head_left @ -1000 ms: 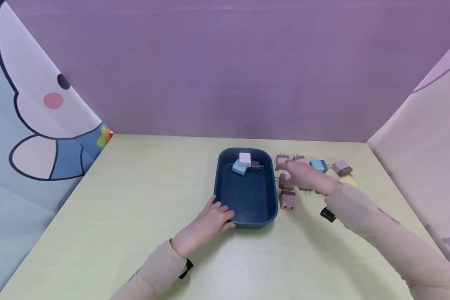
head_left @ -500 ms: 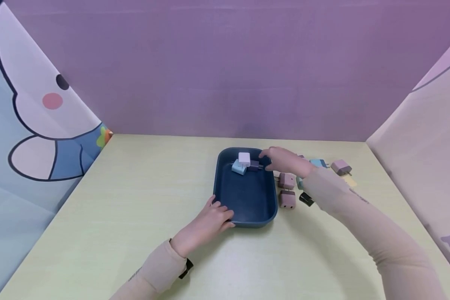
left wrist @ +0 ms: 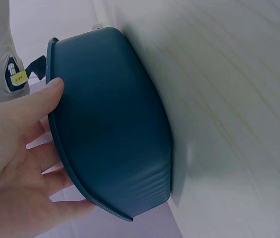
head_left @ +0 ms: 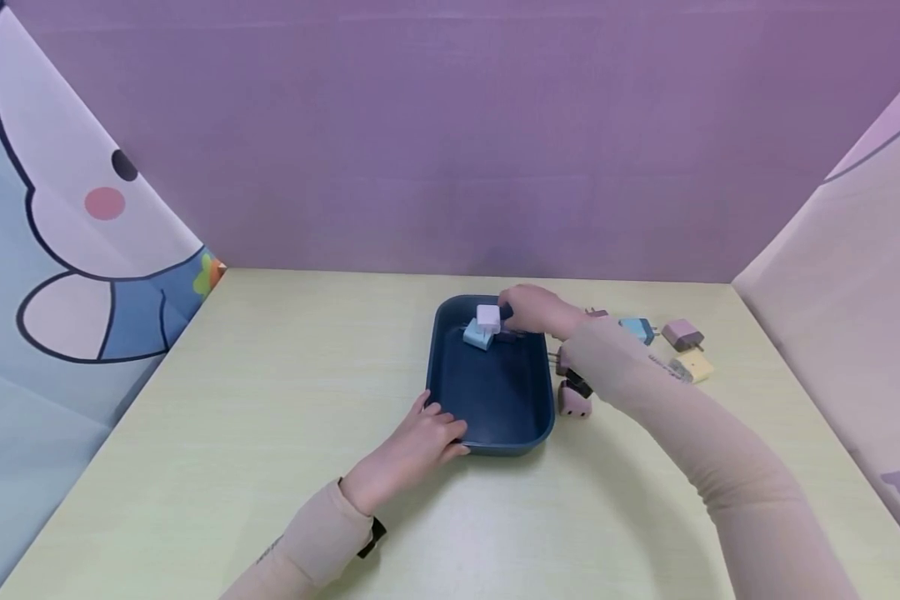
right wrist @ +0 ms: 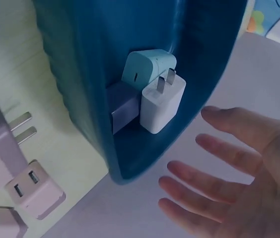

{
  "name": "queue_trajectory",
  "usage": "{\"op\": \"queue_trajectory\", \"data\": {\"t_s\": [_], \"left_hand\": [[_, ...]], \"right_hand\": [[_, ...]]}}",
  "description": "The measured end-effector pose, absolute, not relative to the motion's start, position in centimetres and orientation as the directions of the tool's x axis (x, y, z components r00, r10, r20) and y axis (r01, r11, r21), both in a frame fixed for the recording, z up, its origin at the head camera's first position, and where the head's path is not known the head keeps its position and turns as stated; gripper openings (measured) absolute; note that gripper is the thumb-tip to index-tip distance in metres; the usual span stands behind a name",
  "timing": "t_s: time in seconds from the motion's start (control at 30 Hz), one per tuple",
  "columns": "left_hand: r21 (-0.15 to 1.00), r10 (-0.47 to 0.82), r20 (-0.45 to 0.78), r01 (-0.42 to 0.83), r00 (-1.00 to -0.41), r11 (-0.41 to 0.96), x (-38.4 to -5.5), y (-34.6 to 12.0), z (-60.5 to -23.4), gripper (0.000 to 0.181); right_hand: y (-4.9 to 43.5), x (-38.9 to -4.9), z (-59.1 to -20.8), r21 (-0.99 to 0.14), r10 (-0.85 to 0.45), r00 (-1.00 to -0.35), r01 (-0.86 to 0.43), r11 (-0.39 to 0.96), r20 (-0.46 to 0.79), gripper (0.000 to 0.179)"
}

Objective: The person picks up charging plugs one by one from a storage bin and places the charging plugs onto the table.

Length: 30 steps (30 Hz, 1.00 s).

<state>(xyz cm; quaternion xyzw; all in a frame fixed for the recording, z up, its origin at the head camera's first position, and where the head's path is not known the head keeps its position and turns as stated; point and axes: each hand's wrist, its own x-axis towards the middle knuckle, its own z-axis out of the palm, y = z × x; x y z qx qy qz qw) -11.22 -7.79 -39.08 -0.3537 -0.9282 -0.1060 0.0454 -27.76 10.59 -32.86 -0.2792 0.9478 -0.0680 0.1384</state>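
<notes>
My left hand (head_left: 412, 446) grips the near left corner of a dark blue tray (head_left: 487, 396); in the left wrist view its thumb lies outside the rim, with the fingers beyond. Above the tray's far right corner is my right hand (head_left: 537, 310). The right wrist view shows that right hand (right wrist: 239, 168) with spread fingers and nothing in them, beside the rim. Inside the tray, a white charger plug (right wrist: 164, 101) leans against a light blue charger plug (right wrist: 147, 67) and a dark purple one (right wrist: 124, 106).
Right of the tray lie several charger plugs, among them a pink one (head_left: 574, 402), a blue one (head_left: 636, 330), a pink-and-grey one (head_left: 682, 334) and a yellow one (head_left: 692, 365). My right forearm hides part of this group. A purple backdrop (head_left: 450, 150) stands behind the table.
My right hand has moved left from the pink charger plugs to the tray's far right corner. The yellow plug shows more fully now. My left hand and the tray stay put.
</notes>
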Motion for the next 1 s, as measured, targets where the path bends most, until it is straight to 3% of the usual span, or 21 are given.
{"op": "queue_trajectory", "data": {"t_s": [0.27, 0.63, 1.0], "left_hand": [[0.172, 0.645, 0.155, 0.663, -0.748, 0.728, -11.2, -7.8, -39.1, 0.018], [0.173, 0.644, 0.144, 0.66, -0.751, 0.731, -11.2, -7.8, -39.0, 0.017], [0.157, 0.646, 0.168, 0.667, -0.744, 0.728, -11.2, -7.8, -39.3, 0.018]], "right_hand": [[8.9, -28.2, -33.2, -0.187, -0.524, -0.824, -0.492, 0.85, -0.214, 0.024], [7.3, -28.3, -33.5, -0.301, -0.474, -0.848, -0.401, 0.866, -0.236, 0.027], [6.3, -28.7, -34.6, -0.304, -0.452, -0.871, -0.384, 0.872, -0.195, 0.02]]}}
